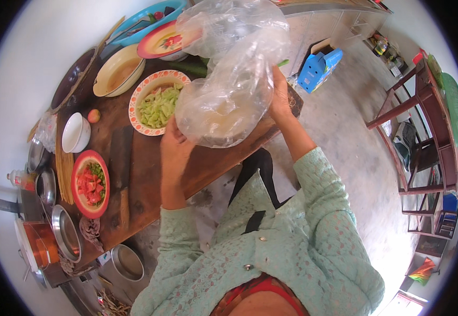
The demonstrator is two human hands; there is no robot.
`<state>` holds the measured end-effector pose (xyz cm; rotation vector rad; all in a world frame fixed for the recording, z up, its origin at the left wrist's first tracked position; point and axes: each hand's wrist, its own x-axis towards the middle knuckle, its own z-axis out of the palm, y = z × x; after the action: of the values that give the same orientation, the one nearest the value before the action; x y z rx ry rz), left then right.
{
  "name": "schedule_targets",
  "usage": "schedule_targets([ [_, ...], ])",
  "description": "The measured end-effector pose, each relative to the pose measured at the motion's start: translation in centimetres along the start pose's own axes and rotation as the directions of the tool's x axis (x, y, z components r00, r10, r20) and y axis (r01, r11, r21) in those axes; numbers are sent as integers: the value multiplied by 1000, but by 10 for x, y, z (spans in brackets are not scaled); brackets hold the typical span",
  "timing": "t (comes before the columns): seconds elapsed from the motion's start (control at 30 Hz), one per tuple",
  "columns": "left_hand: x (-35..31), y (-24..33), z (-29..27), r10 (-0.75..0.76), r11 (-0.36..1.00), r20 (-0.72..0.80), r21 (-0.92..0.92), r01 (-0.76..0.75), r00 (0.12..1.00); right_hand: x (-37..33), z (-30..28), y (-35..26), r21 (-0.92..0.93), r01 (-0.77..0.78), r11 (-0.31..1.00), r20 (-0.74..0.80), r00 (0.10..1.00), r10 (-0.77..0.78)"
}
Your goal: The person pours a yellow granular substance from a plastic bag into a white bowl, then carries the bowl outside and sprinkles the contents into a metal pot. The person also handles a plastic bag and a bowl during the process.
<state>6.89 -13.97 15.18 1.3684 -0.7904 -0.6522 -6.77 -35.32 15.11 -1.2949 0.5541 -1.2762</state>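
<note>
A large clear plastic bag [229,84] is held up over the table's edge between my two hands. Something pale lies in its lower part, blurred by the plastic. My left hand [175,138] grips the bag's lower left side, its fingers partly hidden. On the right side my right hand [280,97] is closed on the bag, and a small green tip [283,62] shows by its fingers. Just left of the bag stands an orange-patterned bowl [133,108] with chopped light green vegetable [159,107]. Behind it, a green cucumber-like vegetable [191,67] is partly covered by the bag.
On the wooden table [152,171] lie a cleaver [120,158], a red-rimmed plate [104,203] of chopped tomato and green pepper, a white bowl [76,133], a cream basin [118,71] and a round reddish fruit [94,116]. A blue box [318,68] stands on the floor at right.
</note>
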Motion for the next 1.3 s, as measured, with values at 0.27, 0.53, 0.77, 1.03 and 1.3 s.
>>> schedule_targets([
  [0.27,-23,17,27,468,863,-159,293,-411,870,-7,9,5,-215,63,975,48,997,-54],
  [0.53,-1,-23,45,401,712,-16,635,-301,916,-28,15,-29,-533,319,783,430,900,-74],
  [0.77,2,-39,44,427,702,-124,669,-243,896,-67,-56,-33,-687,320,653,86,928,-363],
  [1.03,3,-53,65,270,944,-317,275,-184,909,-103,-81,24,-837,-3,547,-106,982,-157],
  [1.3,4,-58,54,16,995,-297,-85,-43,955,-118,-76,22,-959,221,180,220,975,-27],
])
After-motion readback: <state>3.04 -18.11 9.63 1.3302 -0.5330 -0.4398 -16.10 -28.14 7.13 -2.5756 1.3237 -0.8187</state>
